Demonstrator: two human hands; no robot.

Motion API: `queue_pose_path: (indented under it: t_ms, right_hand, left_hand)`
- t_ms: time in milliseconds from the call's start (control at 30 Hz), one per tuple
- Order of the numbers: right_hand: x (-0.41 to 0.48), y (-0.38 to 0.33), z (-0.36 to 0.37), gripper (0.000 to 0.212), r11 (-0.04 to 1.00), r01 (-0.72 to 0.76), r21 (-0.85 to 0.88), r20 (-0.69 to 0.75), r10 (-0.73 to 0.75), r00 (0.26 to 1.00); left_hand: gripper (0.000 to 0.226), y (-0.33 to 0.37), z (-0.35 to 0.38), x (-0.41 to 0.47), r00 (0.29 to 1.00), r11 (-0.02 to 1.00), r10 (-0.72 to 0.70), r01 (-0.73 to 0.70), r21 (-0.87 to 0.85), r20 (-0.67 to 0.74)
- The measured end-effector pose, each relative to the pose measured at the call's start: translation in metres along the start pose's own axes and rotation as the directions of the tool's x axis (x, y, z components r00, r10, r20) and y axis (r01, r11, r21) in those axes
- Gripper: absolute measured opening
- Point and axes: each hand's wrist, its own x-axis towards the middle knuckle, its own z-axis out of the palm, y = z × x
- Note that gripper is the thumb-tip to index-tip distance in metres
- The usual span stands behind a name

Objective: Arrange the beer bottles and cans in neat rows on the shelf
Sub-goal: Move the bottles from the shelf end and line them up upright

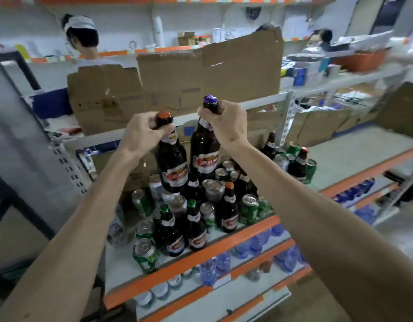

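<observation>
**Orange-capped bottle**: large, dark brown glass, red-and-white label. Centre of frame, upright. Gripped at the neck just under the cap by the left hand, fingers curled round the glass.

**Purple-capped bottle**: same brown glass, same red label. Just right of the first, upright, a narrow gap between the two. Clasped at the neck by the right hand, fingers wrapped round below the cap. Both bottles raised in front of the stock behind; contact with the cans beneath not discernible.

**Shelf**: white board with an orange front edge, running from bottom centre up to the right edge.

**Stock on the shelf**
- Lower centre: a mixed, crowded cluster.
  - green cans
  - silver cans
  - two small green-capped bottles
  - a short orange-topped bottle
- Right of centre: a smaller group, well apart from the held pair. A red-capped bottle stands among more green and silver cans.

**Surroundings**
- Cardboard sheets: standing behind the cluster, upper centre, walling off the back of the shelf.
- Water bottles: blue-tinted, on the lower shelves, bottom centre.
- Orange basket: upper right, blurred.
- One person at upper left, another person at upper right, both beyond the shelving.
</observation>
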Motion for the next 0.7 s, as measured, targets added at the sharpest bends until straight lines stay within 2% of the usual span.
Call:
queue_pose_path:
  t_ms: [133, 300, 400, 500, 633, 700]
  right_hand:
    - [-0.041, 0.007, -0.070, 0.028, 0.991, -0.034, -0.126, -0.191, 0.009, 0.982]
    - [-0.113, 0.018, -0.168, 0.027, 0.939, -0.160, -0.304, -0.438, 0.011, 0.899]
    - [-0.159, 0.039, -0.226, 0.033, 0.878, -0.343, -0.333, -0.569, 0.103, 0.816]
    - [-0.206, 0.064, -0.282, 0.038, 0.849, -0.441, -0.291, -0.670, 0.149, 0.728]
    - [-0.271, 0.080, -0.355, 0.027, 0.766, -0.570, -0.297, -0.785, 0.144, 0.603]
    - [-0.296, 0.092, -0.389, 0.026, 0.746, -0.605, -0.279, -0.816, 0.147, 0.559]
  left_hand:
    - [0.017, 0.037, 0.045, -0.018, 0.982, 0.991, 0.105, -0.090, -0.101, 0.154]
    - [0.011, 0.090, 0.125, -0.065, 0.893, 0.951, 0.265, -0.179, -0.254, 0.364]
    - [0.008, 0.123, 0.180, -0.103, 0.805, 0.924, 0.351, -0.216, -0.316, 0.477]
    - [0.005, 0.152, 0.231, -0.138, 0.699, 0.896, 0.413, -0.198, -0.398, 0.583]
    - [0.030, 0.196, 0.302, -0.180, 0.633, 0.889, 0.430, -0.171, -0.425, 0.644]
    - [0.016, 0.220, 0.333, -0.202, 0.571, 0.878, 0.450, -0.140, -0.459, 0.687]
